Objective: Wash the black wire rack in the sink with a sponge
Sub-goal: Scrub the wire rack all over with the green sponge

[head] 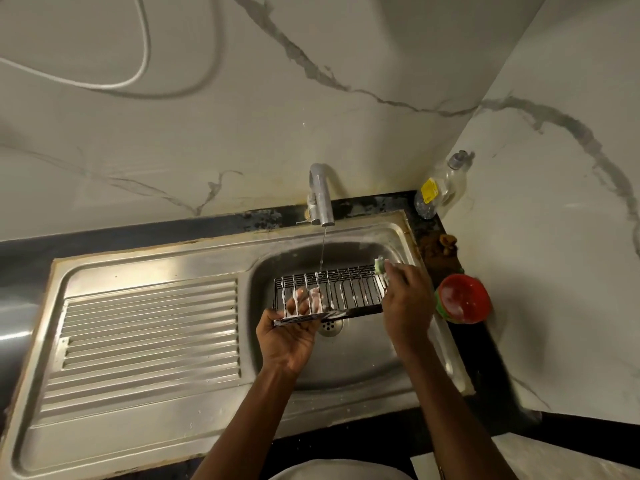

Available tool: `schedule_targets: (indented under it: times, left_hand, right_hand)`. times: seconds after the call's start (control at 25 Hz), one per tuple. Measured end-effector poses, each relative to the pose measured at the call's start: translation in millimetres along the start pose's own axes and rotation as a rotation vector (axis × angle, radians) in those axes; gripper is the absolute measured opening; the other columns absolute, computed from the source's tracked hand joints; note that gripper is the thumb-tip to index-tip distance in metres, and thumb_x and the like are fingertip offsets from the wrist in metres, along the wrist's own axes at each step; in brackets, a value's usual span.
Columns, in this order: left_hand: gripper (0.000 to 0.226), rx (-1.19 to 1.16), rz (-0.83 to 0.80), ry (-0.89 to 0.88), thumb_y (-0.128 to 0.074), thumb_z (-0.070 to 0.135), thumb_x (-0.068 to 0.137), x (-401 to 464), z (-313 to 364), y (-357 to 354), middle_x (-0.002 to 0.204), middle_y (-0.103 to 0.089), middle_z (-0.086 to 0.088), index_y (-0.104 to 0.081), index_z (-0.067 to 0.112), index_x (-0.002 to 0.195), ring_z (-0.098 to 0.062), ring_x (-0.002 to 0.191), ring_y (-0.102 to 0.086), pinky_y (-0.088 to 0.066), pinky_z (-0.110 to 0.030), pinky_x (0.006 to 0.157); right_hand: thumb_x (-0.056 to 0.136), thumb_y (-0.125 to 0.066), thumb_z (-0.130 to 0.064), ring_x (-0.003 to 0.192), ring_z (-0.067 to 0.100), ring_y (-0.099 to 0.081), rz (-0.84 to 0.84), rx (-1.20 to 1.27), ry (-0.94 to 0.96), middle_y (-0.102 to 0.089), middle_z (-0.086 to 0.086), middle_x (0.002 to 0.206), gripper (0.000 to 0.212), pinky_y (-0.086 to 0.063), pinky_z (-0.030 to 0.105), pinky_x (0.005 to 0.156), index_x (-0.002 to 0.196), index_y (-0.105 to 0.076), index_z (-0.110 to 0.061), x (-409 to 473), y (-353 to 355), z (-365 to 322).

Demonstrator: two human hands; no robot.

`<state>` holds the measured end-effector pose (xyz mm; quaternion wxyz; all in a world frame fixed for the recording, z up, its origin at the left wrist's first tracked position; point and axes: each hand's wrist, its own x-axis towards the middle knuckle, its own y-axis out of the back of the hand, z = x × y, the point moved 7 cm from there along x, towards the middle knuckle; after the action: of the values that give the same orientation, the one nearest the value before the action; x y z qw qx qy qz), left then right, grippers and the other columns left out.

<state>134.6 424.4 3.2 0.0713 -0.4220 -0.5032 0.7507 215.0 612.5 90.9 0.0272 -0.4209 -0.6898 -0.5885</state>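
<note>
Steel sink (408,233) under a thin tap stream, my left hand (289,336) gripping the black wire rack (346,289) by its sudsy corner, right hand (405,299) pinching the sponge (379,264) at the far end: soaped, rinse to come.

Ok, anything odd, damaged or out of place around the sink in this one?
Mostly worn surroundings. The black counter strip behind the tap looks patchy and peeling, and brown grime sits on the ledge right of the sink. The wire rack, held by the left hand, carries foam, normal for washing.
</note>
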Motion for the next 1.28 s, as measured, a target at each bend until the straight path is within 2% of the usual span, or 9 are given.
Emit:
schedule_targets:
  times: [0.08,0.24,0.44,0.6,0.68,0.88,1.04,1.16,1.28]
  left_hand:
    - [0.043,-0.002,0.019,0.007,-0.045,0.019,0.074,1,-5,-1,0.084,-0.077,-0.015,-0.08,-0.003,0.088,-0.023,0.072,-0.076,-0.065,-0.037,0.068]
    - [0.042,0.021,0.005,0.034,-0.044,0.019,0.076,4,-10,-6,0.085,-0.075,-0.009,-0.081,0.002,0.088,-0.017,0.074,-0.071,-0.062,-0.029,0.071]
    - [0.051,0.106,0.025,0.009,-0.037,0.023,0.09,0,-5,0,0.098,-0.077,-0.021,-0.08,-0.004,0.092,-0.032,0.09,-0.077,-0.065,-0.041,0.078]
    - [0.04,0.038,0.037,0.049,-0.047,0.02,0.076,3,-11,3,0.088,-0.075,-0.014,-0.077,-0.003,0.091,-0.025,0.08,-0.074,-0.063,-0.031,0.071]
    - [0.041,0.023,0.034,0.02,-0.047,0.021,0.074,5,-6,5,0.088,-0.077,-0.014,-0.078,-0.003,0.086,-0.027,0.082,-0.076,-0.064,-0.036,0.075]
    - [0.046,0.114,0.004,0.02,-0.045,0.024,0.075,0,4,0,0.094,-0.078,-0.02,-0.08,-0.005,0.085,-0.033,0.093,-0.077,-0.062,-0.043,0.084]
    - [0.037,-0.099,0.025,0.093,-0.051,0.019,0.085,14,-15,11,0.101,-0.074,-0.019,-0.074,-0.003,0.103,-0.03,0.094,-0.073,-0.063,-0.04,0.086]
    - [0.052,-0.014,0.017,0.04,-0.087,0.013,0.051,15,-8,6,0.092,-0.075,-0.017,-0.073,-0.004,0.099,-0.029,0.084,-0.076,-0.065,-0.039,0.079]
    - [0.068,0.091,-0.082,0.016,-0.091,0.015,0.032,7,4,-5,0.101,-0.077,-0.023,-0.078,-0.008,0.094,-0.035,0.096,-0.077,-0.059,-0.048,0.089]
  right_hand:
    - [0.085,-0.061,0.001,0.085,0.026,-0.064,0.001,0.054,-0.03,-0.07,0.011,0.095,0.026,-0.057,0.038,0.069,0.107,-0.074,-0.004,-7,-7,-29]
    - [0.093,-0.063,-0.007,0.088,0.025,-0.065,-0.09,0.165,0.341,-0.071,0.009,0.097,0.018,-0.055,0.033,0.073,0.106,-0.074,-0.008,-35,-14,-99]
    - [0.08,-0.072,0.007,0.092,0.026,-0.063,0.048,0.002,-0.022,-0.071,0.012,0.1,0.031,-0.059,0.038,0.075,0.109,-0.075,-0.004,0,0,-11]
    - [0.091,-0.051,-0.004,0.091,0.026,-0.061,-0.055,0.176,0.171,-0.07,0.011,0.097,0.028,-0.055,0.034,0.072,0.104,-0.076,-0.002,-30,-17,-108]
    - [0.092,-0.048,-0.002,0.092,0.026,-0.061,-0.109,0.226,0.218,-0.069,0.013,0.099,0.034,-0.054,0.033,0.071,0.113,-0.073,0.001,-25,-17,-102]
    - [0.089,-0.058,0.006,0.087,0.026,-0.057,0.02,0.12,-0.108,-0.064,0.014,0.096,0.035,-0.056,0.036,0.061,0.121,-0.069,0.0,-5,-7,-22]
    - [0.097,-0.058,-0.009,0.095,0.027,-0.06,-0.157,0.275,0.207,-0.065,0.011,0.102,0.029,-0.055,0.035,0.076,0.124,-0.068,-0.003,-43,-37,-129]
    - [0.095,-0.059,-0.005,0.097,0.029,-0.063,-0.128,0.241,0.367,-0.069,0.014,0.106,0.026,-0.056,0.037,0.081,0.117,-0.071,0.0,-30,-27,-118]
    - [0.084,-0.061,0.011,0.097,0.027,-0.057,0.01,0.08,0.112,-0.068,0.015,0.101,0.032,-0.057,0.04,0.075,0.113,-0.072,0.001,-4,-5,-40]
